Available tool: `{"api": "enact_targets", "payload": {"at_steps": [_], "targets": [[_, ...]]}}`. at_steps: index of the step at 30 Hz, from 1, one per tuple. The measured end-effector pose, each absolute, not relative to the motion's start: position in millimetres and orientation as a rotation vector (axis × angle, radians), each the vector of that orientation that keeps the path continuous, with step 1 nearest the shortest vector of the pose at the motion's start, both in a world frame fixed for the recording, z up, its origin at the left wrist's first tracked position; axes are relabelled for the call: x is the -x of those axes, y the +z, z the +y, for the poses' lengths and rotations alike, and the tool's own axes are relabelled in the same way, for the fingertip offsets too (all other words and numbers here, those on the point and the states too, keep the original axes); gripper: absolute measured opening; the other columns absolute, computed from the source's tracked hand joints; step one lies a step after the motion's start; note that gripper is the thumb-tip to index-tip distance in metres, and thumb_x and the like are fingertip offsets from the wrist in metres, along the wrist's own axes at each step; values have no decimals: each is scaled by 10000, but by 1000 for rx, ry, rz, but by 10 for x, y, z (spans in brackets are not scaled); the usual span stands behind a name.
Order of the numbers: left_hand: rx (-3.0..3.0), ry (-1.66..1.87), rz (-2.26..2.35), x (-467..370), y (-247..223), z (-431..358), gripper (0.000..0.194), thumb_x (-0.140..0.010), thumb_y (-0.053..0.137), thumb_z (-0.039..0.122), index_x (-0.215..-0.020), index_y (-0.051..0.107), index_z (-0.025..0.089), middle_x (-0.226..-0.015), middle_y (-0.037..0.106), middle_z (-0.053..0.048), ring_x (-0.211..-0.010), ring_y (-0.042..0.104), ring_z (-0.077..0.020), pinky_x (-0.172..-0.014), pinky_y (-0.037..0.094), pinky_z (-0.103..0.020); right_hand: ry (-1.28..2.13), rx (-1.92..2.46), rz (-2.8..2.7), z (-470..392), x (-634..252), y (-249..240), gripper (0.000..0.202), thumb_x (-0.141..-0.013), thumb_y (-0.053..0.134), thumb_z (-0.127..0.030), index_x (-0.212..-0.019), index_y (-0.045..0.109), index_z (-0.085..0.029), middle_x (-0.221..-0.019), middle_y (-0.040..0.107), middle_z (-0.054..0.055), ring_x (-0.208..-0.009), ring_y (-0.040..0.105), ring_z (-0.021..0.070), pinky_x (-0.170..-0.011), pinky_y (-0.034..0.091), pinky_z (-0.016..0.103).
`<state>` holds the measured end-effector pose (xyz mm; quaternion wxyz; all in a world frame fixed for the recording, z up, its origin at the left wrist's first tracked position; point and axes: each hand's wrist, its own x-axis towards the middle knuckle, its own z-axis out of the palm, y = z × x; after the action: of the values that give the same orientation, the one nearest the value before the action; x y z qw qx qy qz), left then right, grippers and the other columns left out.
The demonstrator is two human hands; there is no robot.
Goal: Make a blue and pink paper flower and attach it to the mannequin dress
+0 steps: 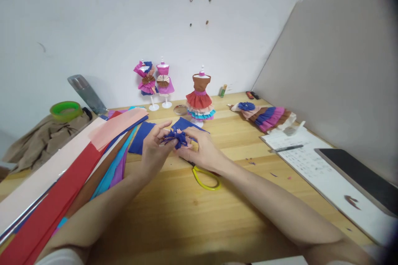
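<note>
Between my two hands is a small crepe paper flower (178, 137), dark blue with some pale pink in it. My left hand (155, 147) pinches its left side with the thumb and fingers. From the right, my right hand (203, 147) grips the flower's edge, its fingers curled in. Beneath my right hand lie yellow-handled scissors (207, 179), their blades mostly hidden. Blue paper pieces lie on the table, one (139, 137) left of my left hand and another (186, 124) just behind the flower.
Strips of coloured crepe paper (77, 165) cover the left side. Small mannequins in paper dresses (200, 95) stand at the back. Another paper dress (267, 118) lies at the right, near a written sheet (298, 165), a pen (287, 148) and a phone (357, 176). Green tape (65, 111) sits far left.
</note>
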<state>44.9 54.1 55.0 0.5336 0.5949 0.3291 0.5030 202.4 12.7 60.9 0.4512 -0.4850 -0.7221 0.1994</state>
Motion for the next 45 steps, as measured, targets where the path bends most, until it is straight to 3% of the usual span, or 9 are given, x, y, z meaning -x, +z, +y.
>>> {"api": "enact_targets", "payload": {"at_steps": [4,10,20,27,31,45], "targets": [[-1403,1198,794,-451,567,539,500,-651,765,179,-1117,586,156,-807,714,-11,-756,671,-155,-727,501,-268,540,1261,-1681,153,-1979,510,152,-751,648,-304,-686,585,-183,-651,593,-10,-624,526,134,-590,374,253],[-1257,1126,790,-459,613,568,539,-585,798,180,-1079,589,132,-765,729,-20,-685,660,-144,-699,497,-271,706,1252,-1581,216,-1985,413,213,-739,646,-314,-620,524,-186,-583,570,-31,-577,513,117,-584,388,243],[-1108,1180,788,-432,572,674,486,-558,815,189,-999,617,144,-810,716,-21,-660,643,-129,-646,498,-250,845,1200,-1540,234,-2040,449,220,-767,649,-373,-849,633,-169,-769,669,23,-708,591,155,-658,445,270],[-1060,1216,779,-439,521,720,447,-554,816,195,-958,629,155,-796,702,-8,-659,634,-128,-634,491,-245,852,1334,-1545,198,-2009,456,330,-770,630,-476,-662,578,-169,-596,541,-11,-578,485,126,-560,384,252],[-1012,1265,741,-463,502,703,431,-535,821,161,-930,649,160,-847,710,-5,-737,646,-121,-710,499,-242,753,1324,-1538,178,-1919,488,277,-733,650,-440,-733,590,-169,-651,552,-8,-609,485,127,-596,409,256],[-1224,1227,706,-489,518,568,399,-559,827,136,-936,702,164,-864,742,-40,-806,673,-154,-756,529,-260,805,1207,-1330,269,-1907,374,231,-686,623,-323,-558,481,-194,-500,524,-31,-486,465,107,-496,383,236]]}}
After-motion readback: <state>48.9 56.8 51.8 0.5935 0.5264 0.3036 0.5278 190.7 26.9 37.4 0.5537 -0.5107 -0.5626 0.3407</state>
